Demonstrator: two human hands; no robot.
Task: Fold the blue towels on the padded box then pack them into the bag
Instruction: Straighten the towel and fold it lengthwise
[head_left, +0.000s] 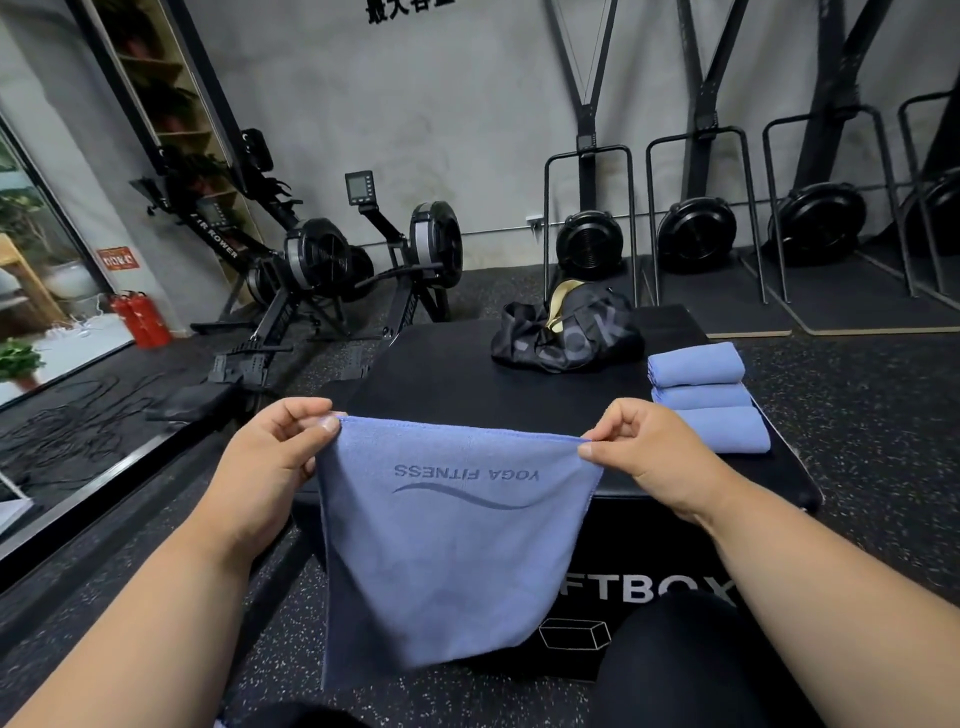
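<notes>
Clearly printed across the hanging blue towel (447, 545) are the words "YOGA FITNESS", upside down from this view, with a dark curved wave line beneath them. The towel is a soft, matte blue cloth with a stitched hem, held up flat by its top edge and draping down in front of the padded box (431, 384). The left hand (270, 457) pinches the top left corner between thumb and fingers; the right hand (644, 457) pinches the top right corner the same way, so each grip is closed on the cloth. Below the right hand, white letters on the box's black front read "FTBOX", partly hidden, beside a small outline drawing of a block. Just beyond the right hand, three folded blue towels (704, 397) lie in a row on the box top. Farther beyond, between the hands, a black bag (569, 338) sits with faint grey lettering that cannot be read. A rowing machine (311, 260) far past the left hand reads "AIR ROWER".
</notes>
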